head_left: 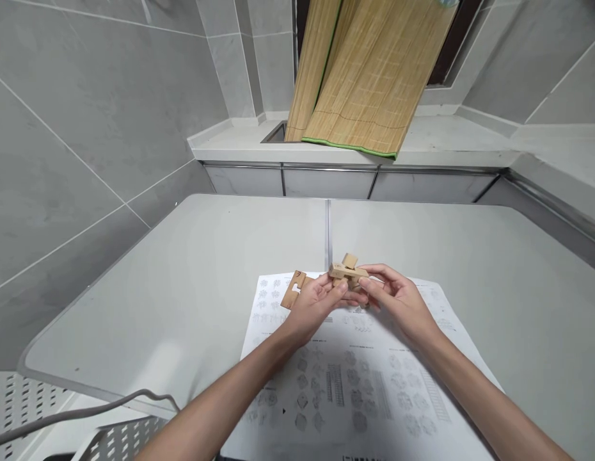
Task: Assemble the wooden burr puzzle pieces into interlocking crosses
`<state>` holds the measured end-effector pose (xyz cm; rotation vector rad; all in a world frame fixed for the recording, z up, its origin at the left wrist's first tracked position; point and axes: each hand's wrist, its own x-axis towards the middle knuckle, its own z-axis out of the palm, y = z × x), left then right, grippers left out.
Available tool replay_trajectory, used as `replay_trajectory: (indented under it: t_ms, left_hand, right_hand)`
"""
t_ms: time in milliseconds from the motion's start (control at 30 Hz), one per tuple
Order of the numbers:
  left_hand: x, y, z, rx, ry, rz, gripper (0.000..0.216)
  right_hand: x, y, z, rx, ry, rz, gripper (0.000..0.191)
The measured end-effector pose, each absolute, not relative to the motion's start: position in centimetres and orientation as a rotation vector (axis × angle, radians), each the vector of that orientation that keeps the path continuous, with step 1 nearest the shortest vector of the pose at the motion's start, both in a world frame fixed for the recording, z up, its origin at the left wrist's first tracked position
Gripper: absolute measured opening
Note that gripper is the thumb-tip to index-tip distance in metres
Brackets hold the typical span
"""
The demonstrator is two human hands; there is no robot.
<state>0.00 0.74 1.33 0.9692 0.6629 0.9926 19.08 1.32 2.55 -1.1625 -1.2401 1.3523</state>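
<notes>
Both of my hands hold a partly interlocked wooden puzzle [348,271] above a printed sheet. My left hand [318,301] pinches its left side, thumb in front and fingers behind. From the right, my right hand [397,296] grips it between thumb and fingers. One short block sticks up from the top of the puzzle; its lower part is hidden by my fingers. Just left of my left hand, a flat brown wooden piece with a cut-out [292,291] lies on the instruction sheet [336,429], partly covered by that hand. The sheet carries rows of small grey drawings and text.
The white folding table [182,275] has a seam down its middle. Behind it, a bamboo mat [369,77] hangs over a white ledge [451,137]. A grey cable [86,410] runs near a perforated white surface [19,397] at lower left. Grey tiled walls stand around.
</notes>
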Motion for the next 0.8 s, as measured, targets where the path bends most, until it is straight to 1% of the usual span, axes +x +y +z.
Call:
replay_trajectory:
  t_ms: [100, 267, 567, 800]
  left_hand:
    - [-0.02, 0.84, 0.98, 0.998, 0.665, 1.001, 0.048]
    - [0.09, 0.89, 1.24, 0.987, 0.652, 0.99, 0.053]
    - [0.17, 0.73, 1.51, 1.024, 0.723, 0.979, 0.061]
    - [-0.03, 0.68, 1.45, 1.115, 0.784, 0.995, 0.054]
  right_hand:
    - [18.9, 1.17, 2.74, -1.18, -1.252, 1.337, 0.053]
    - [18.82, 1.16, 2.8, -1.162, -1.271, 1.322, 0.051]
    - [18.99, 1.26, 2.4, -1.171, -1.326, 1.319, 0.054]
    - [18.72, 1.09, 2.04, -1.128, -1.323, 1.364, 0.053]
